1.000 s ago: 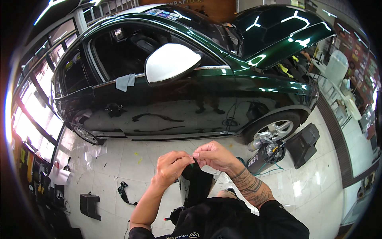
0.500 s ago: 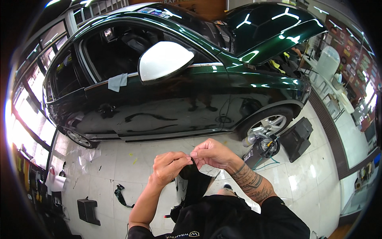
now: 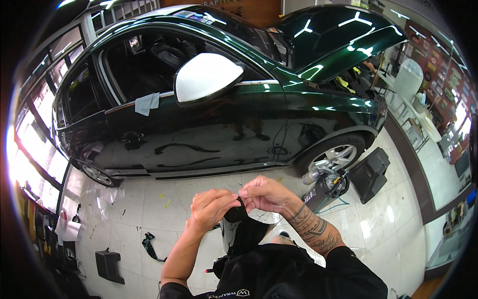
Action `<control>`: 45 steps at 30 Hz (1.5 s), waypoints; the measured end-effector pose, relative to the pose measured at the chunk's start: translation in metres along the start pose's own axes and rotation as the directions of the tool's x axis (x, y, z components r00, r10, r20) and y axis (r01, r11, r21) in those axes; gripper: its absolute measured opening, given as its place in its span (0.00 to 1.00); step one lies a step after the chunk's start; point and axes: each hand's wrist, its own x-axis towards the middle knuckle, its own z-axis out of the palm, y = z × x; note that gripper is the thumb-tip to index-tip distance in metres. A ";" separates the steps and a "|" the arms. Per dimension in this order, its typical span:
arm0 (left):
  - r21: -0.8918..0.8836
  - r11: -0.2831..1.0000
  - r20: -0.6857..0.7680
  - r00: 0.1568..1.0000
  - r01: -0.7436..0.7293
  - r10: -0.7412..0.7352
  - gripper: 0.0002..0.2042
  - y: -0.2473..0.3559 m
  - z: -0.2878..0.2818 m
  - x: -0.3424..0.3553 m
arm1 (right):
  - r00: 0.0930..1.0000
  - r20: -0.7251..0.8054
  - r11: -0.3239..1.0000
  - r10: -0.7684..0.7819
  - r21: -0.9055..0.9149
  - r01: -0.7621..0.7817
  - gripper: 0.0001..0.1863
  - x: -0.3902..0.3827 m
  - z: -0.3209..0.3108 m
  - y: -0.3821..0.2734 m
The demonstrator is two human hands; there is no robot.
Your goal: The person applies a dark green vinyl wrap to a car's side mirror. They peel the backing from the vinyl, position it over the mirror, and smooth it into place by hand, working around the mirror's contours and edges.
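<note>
My left hand (image 3: pixel 211 206) pinches the top edge of a glossy black film piece (image 3: pixel 240 233), which hangs down in front of my body. My right hand (image 3: pixel 260 193) pinches the same edge just to the right, fingertips almost meeting the left ones. Whether backing is being separated there is too small to tell. Above my hands stands a dark green car (image 3: pixel 224 127), with a white mirror cover (image 3: pixel 206 77) and a grey cloth (image 3: pixel 146 102) over the door's window edge.
The hood (image 3: pixel 338 40) is raised. A cylindrical machine with a hose (image 3: pixel 326 187) and a black plastic piece (image 3: pixel 368 174) lie by the front wheel. A black bracket-like piece (image 3: pixel 110 264) and dark scrap (image 3: pixel 151 245) lie on the floor at left. Glass doors (image 3: pixel 35 144) stand left.
Since a second ago my view has shifted slightly, so the car and hands sit further left in the picture. Both hands keep pinching the film, with only slight finger movement.
</note>
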 end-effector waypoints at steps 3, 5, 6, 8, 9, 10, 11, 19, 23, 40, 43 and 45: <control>0.026 0.999 0.017 0.999 0.030 -0.030 0.13 0.003 -0.006 -0.001 | 1.000 0.016 0.999 0.001 0.047 -0.001 0.10 0.005 0.001 0.006; 0.048 0.997 0.025 0.998 0.056 -0.057 0.13 0.005 -0.010 -0.003 | 1.000 0.002 0.997 0.002 0.082 -0.002 0.09 0.008 0.003 0.013; 0.052 0.997 0.025 0.998 0.063 -0.065 0.12 0.005 -0.010 -0.004 | 1.000 -0.009 0.997 -0.003 0.074 0.003 0.10 0.008 0.003 0.015; 0.066 0.993 0.026 0.995 0.096 -0.098 0.12 0.005 -0.012 -0.006 | 0.999 -0.038 0.998 -0.015 0.056 0.017 0.11 0.009 0.003 0.019; 0.064 0.991 0.032 0.993 0.115 -0.118 0.12 0.004 -0.009 -0.006 | 0.998 -0.057 0.998 -0.017 0.060 0.021 0.11 0.006 0.004 0.020; 0.057 0.989 0.040 0.990 0.133 -0.136 0.12 0.002 -0.005 -0.007 | 0.996 -0.082 0.998 -0.022 0.064 0.028 0.10 0.007 0.005 0.021; 0.097 0.985 0.034 0.988 0.143 -0.147 0.11 0.001 -0.007 -0.009 | 0.993 -0.112 0.997 -0.031 0.066 0.038 0.10 0.008 0.007 0.023; 0.317 0.933 -0.046 0.985 0.171 -0.165 0.07 -0.011 -0.032 -0.012 | 0.994 0.098 0.976 -0.058 0.213 0.036 0.02 0.079 0.006 0.020; 0.384 0.919 -0.089 0.994 0.091 -0.061 0.09 -0.033 -0.046 -0.025 | 0.988 -0.151 0.999 0.000 -0.051 -0.008 0.04 0.083 0.045 -0.006; 0.259 0.899 -0.100 0.936 0.353 -0.339 0.07 -0.004 -0.047 -0.007 | 0.979 -0.152 0.984 0.132 -0.103 -0.148 0.11 0.080 0.033 0.008; 0.211 0.899 -0.089 0.924 0.383 -0.372 0.08 -0.005 -0.049 -0.007 | 0.973 -0.179 0.980 0.146 -0.106 -0.167 0.11 0.078 0.033 0.010; 0.208 0.895 -0.119 0.919 0.394 -0.377 0.10 -0.003 -0.048 -0.005 | 0.975 -0.172 0.983 0.143 -0.088 -0.160 0.11 0.078 0.034 0.010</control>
